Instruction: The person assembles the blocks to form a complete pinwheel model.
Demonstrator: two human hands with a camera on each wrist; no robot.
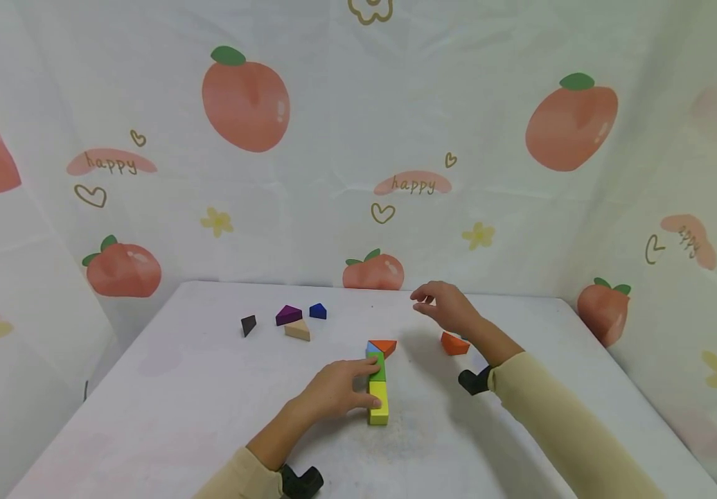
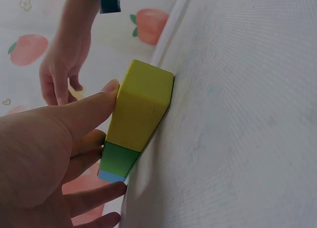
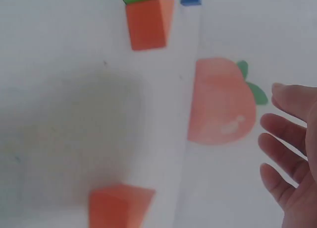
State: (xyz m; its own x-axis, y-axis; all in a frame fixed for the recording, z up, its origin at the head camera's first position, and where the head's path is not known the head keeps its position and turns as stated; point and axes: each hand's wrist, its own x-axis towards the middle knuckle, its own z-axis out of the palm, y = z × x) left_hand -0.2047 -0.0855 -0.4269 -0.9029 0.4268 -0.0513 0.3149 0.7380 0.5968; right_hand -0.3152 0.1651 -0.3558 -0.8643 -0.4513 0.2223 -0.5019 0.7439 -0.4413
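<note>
A yellow block (image 1: 379, 413) and a green block (image 1: 379, 374) lie end to end in a row on the white table. A light blue triangular piece (image 1: 371, 348) and an orange triangular block (image 1: 386, 346) meet at its far end. My left hand (image 1: 333, 389) rests beside the row from the left, its thumb touching the yellow block and a fingertip on the green one. Raised above the table, my right hand (image 1: 452, 307) has loosely bent fingers with nothing between them. Below it lies another orange block (image 1: 454, 344), a bit of teal showing behind it.
Toward the back left lie a black triangular block (image 1: 249, 325), a purple block (image 1: 288, 315), a natural wood block (image 1: 298, 330) and a dark blue block (image 1: 317, 311). A white curtain (image 1: 333, 138) printed with peaches hangs behind and beside the table (image 1: 196, 402).
</note>
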